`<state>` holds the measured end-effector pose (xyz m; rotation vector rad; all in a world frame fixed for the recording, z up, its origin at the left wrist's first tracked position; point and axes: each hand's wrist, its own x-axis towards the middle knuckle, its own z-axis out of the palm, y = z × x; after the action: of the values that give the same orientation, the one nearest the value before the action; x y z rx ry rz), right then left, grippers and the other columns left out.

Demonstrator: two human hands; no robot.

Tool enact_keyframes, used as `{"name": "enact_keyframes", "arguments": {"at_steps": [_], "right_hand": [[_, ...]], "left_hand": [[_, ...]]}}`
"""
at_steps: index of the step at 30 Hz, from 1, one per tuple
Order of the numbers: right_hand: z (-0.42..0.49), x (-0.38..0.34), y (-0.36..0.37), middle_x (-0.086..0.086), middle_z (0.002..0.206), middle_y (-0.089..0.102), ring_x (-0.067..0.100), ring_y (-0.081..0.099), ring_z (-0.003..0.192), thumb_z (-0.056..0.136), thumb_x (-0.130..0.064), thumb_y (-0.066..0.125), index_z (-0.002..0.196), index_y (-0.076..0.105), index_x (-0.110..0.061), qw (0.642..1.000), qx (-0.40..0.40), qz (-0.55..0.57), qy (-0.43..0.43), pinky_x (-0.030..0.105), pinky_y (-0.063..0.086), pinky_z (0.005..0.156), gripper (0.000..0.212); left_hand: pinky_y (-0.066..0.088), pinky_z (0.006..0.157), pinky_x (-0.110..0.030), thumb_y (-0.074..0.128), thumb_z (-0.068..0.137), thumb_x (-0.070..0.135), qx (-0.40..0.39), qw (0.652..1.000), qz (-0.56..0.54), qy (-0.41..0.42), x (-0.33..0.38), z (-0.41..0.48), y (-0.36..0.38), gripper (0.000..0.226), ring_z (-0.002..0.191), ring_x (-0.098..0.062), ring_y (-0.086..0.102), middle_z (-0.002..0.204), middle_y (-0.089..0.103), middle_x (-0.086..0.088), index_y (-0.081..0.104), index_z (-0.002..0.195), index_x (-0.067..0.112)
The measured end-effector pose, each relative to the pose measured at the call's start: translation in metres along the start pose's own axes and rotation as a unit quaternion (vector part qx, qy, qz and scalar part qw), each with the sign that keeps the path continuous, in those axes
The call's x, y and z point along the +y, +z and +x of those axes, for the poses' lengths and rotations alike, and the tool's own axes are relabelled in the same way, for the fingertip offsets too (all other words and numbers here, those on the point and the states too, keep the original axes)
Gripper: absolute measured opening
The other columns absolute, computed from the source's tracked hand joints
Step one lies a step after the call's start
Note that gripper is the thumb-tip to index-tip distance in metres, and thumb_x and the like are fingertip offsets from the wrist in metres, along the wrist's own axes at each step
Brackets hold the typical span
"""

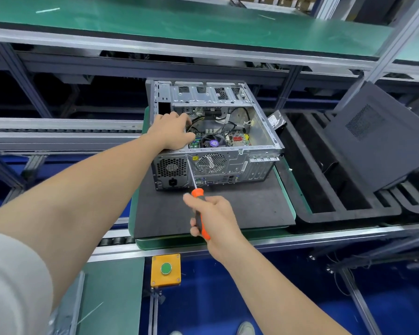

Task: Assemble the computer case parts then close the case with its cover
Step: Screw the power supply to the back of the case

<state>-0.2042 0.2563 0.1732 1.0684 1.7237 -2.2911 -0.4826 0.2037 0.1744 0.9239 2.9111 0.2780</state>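
An open grey computer case (pixel 264 131) lies on its side on a dark mat (pixel 240 209), its rear panel facing me, with motherboard, fan and cables showing inside. My left hand (pixel 171 130) rests on the power supply at the case's near left corner, fingers curled over its inner edge. My right hand (pixel 212 217) grips an orange-and-black screwdriver (pixel 198 204). Its shaft points up to a screw near the top of the rear panel. The dark case cover (pixel 377 136) leans in a black tray on the right.
The mat sits on a green pallet (pixel 284 187) on a roller conveyor. A black foam tray (pixel 324 189) with slots stands to the right. A yellow box with a green button (pixel 166 269) hangs below the conveyor rail. A green shelf (pixel 179 18) runs overhead behind.
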Motion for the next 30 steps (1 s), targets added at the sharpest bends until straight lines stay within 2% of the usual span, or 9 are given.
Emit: {"name": "enact_keyframes", "arguments": {"at_steps": [2, 4, 6, 8, 12, 15, 20, 26, 30], "right_hand": [[0.000, 0.004, 0.002, 0.007, 0.072, 0.067, 0.017, 0.063, 0.055, 0.092, -0.031, 0.077, 0.097, 0.064, -0.009, 0.978, 0.088, -0.153, -0.110, 0.037, 0.057, 0.052, 0.026], [0.002, 0.010, 0.003, 0.005, 0.077, 0.072, 0.017, 0.068, 0.061, 0.096, -0.037, 0.070, 0.088, 0.066, -0.013, 0.967, 0.113, -0.184, -0.135, 0.039, 0.060, 0.056, 0.026], [0.003, 0.006, 0.001, 0.000, 0.077, 0.072, 0.011, 0.060, 0.054, 0.102, -0.038, 0.065, 0.094, 0.071, -0.012, 1.000, 0.013, 0.007, 0.001, 0.028, 0.049, 0.045, 0.028], [0.002, 0.006, -0.002, -0.001, 0.082, 0.068, 0.011, 0.056, 0.058, 0.104, -0.038, 0.061, 0.105, 0.072, -0.012, 0.967, -0.115, 0.184, 0.135, 0.022, 0.043, 0.045, 0.027], [0.005, 0.007, -0.003, 0.000, 0.081, 0.063, 0.011, 0.050, 0.054, 0.105, -0.035, 0.057, 0.108, 0.070, -0.011, 0.919, -0.180, 0.298, 0.187, 0.020, 0.037, 0.039, 0.028], [0.004, 0.002, -0.004, -0.001, 0.072, 0.056, 0.010, 0.047, 0.045, 0.100, -0.030, 0.059, 0.105, 0.069, -0.004, 0.854, -0.236, 0.408, 0.222, 0.022, 0.033, 0.030, 0.028], [0.010, 0.010, -0.015, 0.000, 0.073, 0.055, 0.007, 0.045, 0.048, 0.104, -0.039, 0.056, 0.114, 0.071, -0.006, 0.940, -0.187, 0.245, 0.146, 0.018, 0.030, 0.034, 0.038], [0.030, 0.025, -0.081, 0.002, 0.066, 0.055, 0.016, 0.045, 0.048, 0.097, -0.041, 0.059, 0.088, 0.070, -0.013, 0.987, -0.028, 0.150, 0.039, 0.024, 0.034, 0.042, 0.031], [0.057, 0.002, -0.145, 0.004, 0.063, 0.056, 0.021, 0.048, 0.044, 0.101, -0.039, 0.056, 0.084, 0.068, -0.014, 0.985, 0.086, 0.151, -0.013, 0.026, 0.037, 0.043, 0.032]], "left_hand": [[0.033, 0.105, -0.051, 0.043, 0.088, 0.055, 0.010, 1.000, 0.004, 0.005, -0.002, -0.002, 0.001, 0.058, 0.119, -0.034, 0.052, 0.128, 0.057, -0.012, 0.049, 0.139, 0.027], [0.033, 0.105, -0.052, 0.043, 0.090, 0.055, 0.015, 1.000, 0.008, 0.014, -0.003, -0.003, 0.001, 0.055, 0.120, -0.035, 0.051, 0.127, 0.057, -0.012, 0.049, 0.139, 0.030], [0.033, 0.105, -0.052, 0.044, 0.090, 0.054, 0.016, 1.000, 0.002, 0.021, -0.003, -0.003, 0.000, 0.051, 0.119, -0.035, 0.050, 0.126, 0.057, -0.011, 0.049, 0.137, 0.034], [0.032, 0.105, -0.052, 0.045, 0.090, 0.053, 0.015, 1.000, -0.002, 0.024, -0.005, -0.003, -0.001, 0.048, 0.119, -0.035, 0.049, 0.124, 0.056, -0.011, 0.050, 0.135, 0.038], [0.030, 0.106, -0.053, 0.042, 0.089, 0.054, 0.006, 1.000, 0.003, 0.023, -0.003, -0.005, -0.002, 0.046, 0.119, -0.034, 0.047, 0.125, 0.054, -0.011, 0.050, 0.132, 0.042], [0.029, 0.107, -0.053, 0.044, 0.089, 0.053, 0.001, 1.000, 0.003, 0.021, -0.002, -0.006, -0.003, 0.044, 0.121, -0.035, 0.046, 0.128, 0.054, -0.012, 0.050, 0.132, 0.043], [0.031, 0.108, -0.052, 0.043, 0.089, 0.055, 0.009, 1.000, 0.004, 0.009, 0.000, -0.010, -0.005, 0.050, 0.123, -0.035, 0.048, 0.133, 0.054, -0.012, 0.052, 0.134, 0.037], [0.031, 0.108, -0.049, 0.058, 0.083, 0.028, 0.033, 0.989, -0.101, -0.108, 0.038, -0.005, -0.019, 0.053, 0.121, -0.038, 0.052, 0.136, 0.051, -0.014, 0.054, 0.136, 0.026], [0.045, 0.097, -0.043, 0.058, 0.082, 0.019, 0.170, 0.973, -0.153, 0.034, 0.126, -0.004, -0.024, 0.033, 0.108, -0.028, 0.057, 0.114, 0.060, -0.007, 0.065, 0.115, 0.018]]}}
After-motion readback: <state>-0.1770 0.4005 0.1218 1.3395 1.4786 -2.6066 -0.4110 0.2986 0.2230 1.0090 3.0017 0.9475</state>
